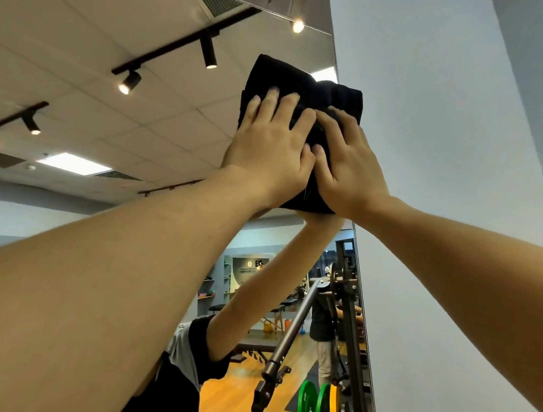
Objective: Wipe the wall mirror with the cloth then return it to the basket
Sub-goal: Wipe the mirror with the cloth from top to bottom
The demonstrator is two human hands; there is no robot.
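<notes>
High up, both hands (307, 162) flat on black cloth (304, 87), against mirror (111, 46)

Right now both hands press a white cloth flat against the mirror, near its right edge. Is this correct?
Not quite: the cloth is black, not white. The head view shows the left hand and right hand both pressing it flat against the mirror, near its right edge.

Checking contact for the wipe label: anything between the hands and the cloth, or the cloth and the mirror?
Nothing visible. The left hand and right hand lie flat, side by side, directly on the black cloth, pressing it against the mirror near its right edge. No basket is in view.
</notes>
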